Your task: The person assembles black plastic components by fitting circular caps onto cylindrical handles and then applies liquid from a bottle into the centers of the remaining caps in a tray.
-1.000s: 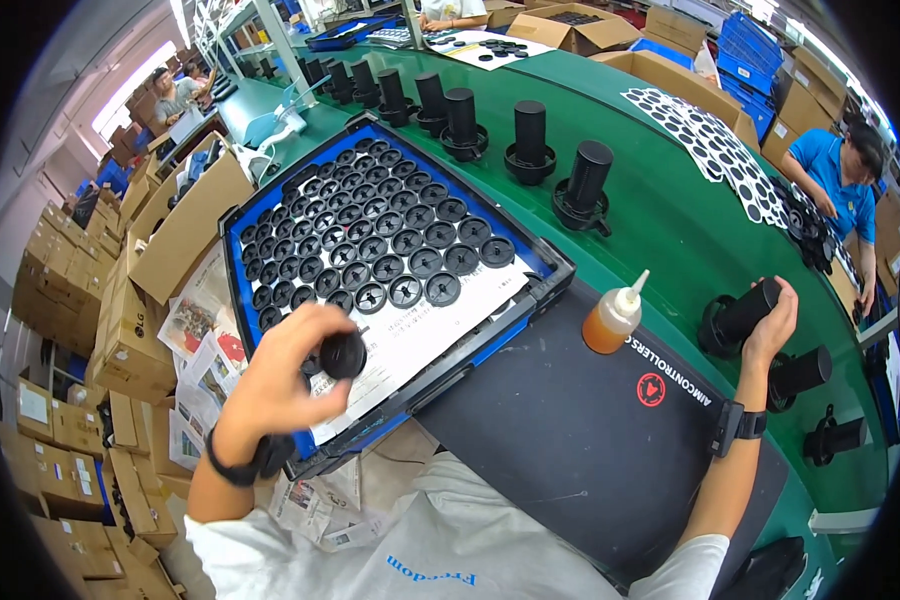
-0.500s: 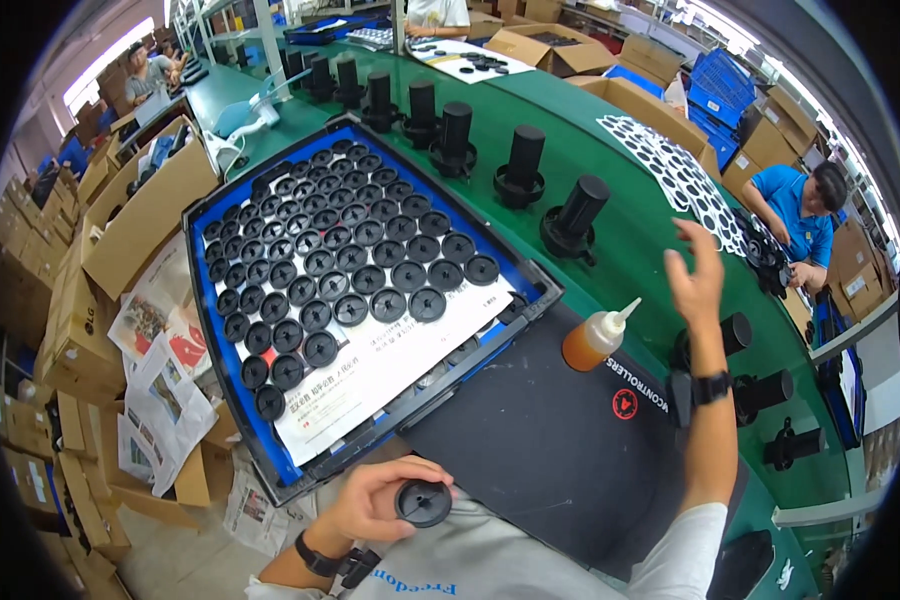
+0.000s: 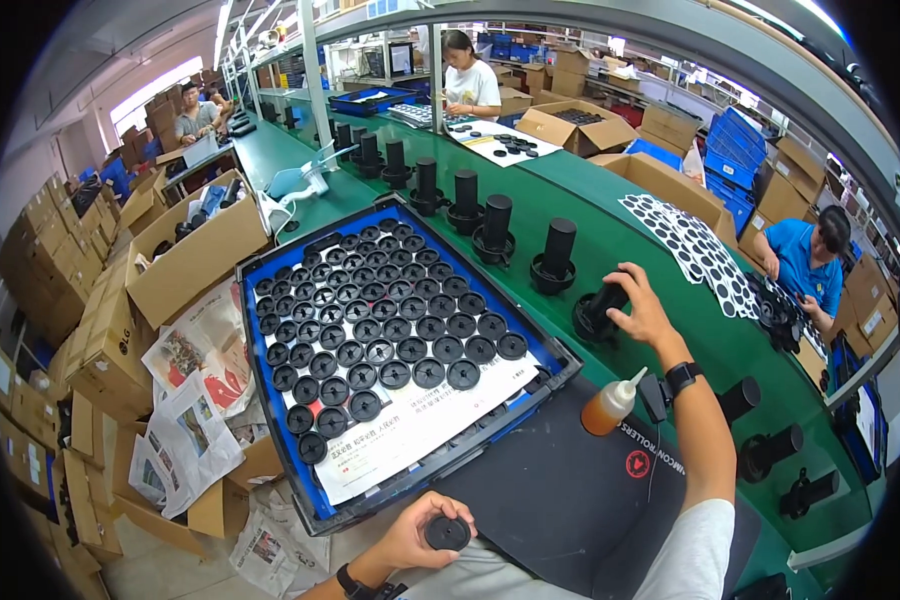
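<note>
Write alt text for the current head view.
A person's left hand holds a black disc while the right hand is at a black cylinder in a row on a green bench. Nearby are a tray of similar discs and a bottle of amber liquid; co-workers are farther off.

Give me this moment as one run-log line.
left hand: holding black disc; right hand: at upper end of black cylinder, grip unclear; squeeze bottle: standing on black mat; tray: spoked discs on printed paper

Discs [image 3: 395, 375] lie on paper [image 3: 375, 463] in a tray [image 3: 560, 368], a carton [image 3: 198, 268] to its left. Right of the tray, a squeeze bottle [image 3: 607, 410] stands on a mat [image 3: 570, 505]. Beyond, cylinders [image 3: 559, 245] line a bench [image 3: 600, 238].
</note>
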`<state>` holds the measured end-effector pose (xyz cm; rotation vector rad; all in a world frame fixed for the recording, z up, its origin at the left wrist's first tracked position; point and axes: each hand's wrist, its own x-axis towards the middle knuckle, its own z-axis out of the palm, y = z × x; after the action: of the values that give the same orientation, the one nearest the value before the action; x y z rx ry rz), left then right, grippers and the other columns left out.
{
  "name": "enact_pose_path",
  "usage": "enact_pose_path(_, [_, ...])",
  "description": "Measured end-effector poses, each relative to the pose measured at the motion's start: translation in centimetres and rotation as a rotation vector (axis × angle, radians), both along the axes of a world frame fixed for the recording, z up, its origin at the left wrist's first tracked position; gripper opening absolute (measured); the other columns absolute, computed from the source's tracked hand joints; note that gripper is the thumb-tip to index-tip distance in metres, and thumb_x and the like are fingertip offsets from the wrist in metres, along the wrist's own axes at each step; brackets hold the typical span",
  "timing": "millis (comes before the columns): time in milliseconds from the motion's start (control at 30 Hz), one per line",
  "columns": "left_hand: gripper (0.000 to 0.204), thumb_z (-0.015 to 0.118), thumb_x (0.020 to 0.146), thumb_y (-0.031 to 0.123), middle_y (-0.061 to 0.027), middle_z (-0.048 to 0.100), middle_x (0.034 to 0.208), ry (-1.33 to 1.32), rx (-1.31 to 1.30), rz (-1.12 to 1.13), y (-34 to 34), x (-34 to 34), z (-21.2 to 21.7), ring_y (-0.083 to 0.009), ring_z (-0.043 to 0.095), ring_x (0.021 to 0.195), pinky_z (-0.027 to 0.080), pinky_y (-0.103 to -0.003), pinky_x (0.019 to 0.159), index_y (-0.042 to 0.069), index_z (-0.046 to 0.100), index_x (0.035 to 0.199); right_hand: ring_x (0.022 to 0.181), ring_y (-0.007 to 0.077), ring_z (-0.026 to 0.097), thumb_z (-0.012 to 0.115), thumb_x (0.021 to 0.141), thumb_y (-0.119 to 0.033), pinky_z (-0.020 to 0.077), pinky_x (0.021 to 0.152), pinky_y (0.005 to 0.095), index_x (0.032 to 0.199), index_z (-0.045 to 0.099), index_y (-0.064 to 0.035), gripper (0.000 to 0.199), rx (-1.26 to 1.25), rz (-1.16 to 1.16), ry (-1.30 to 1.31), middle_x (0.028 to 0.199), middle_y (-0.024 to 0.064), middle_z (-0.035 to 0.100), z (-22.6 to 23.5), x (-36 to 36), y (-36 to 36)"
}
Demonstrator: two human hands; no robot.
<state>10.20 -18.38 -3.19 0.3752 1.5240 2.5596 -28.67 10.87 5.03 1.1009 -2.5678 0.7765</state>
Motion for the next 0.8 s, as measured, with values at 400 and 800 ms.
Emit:
enact_pose_path(400, [0.044,0.062,0.086,0.014,-0.0185,0.053,0.118,-0.203,-0.044,0.109,2.7,-3.5,1.0,-0.0239,0.059,0.100,0.050,-0.035,0.082,0.006,0.039,0.124,0.093,0.0191,0.060,0.072,0.079,-0.015,0.0498,0.082,0.0311,0.123,0.047,0.0051,0.055,-1.186,-0.559,-0.044,0.106,0.0094,0.060,-0.1,4.8,16.5])
enact_pose_path(800, [0.056,0.067,0.087,0.018,-0.0181,0.049,0.124,0.142,0.149,-0.178,10.1,-9.8,3.0,-0.0208,0.058,0.092,0.050,-0.028,0.073,0.007,0.035,0.132,0.110,0.0327,0.056,0.057,0.084,-0.015,0.0434,0.098,0.0483,0.128,0.044,-0.0010,0.048,-1.628,0.028,-0.074,0.120,0.0198,0.054,6.6,19.4,9.3])
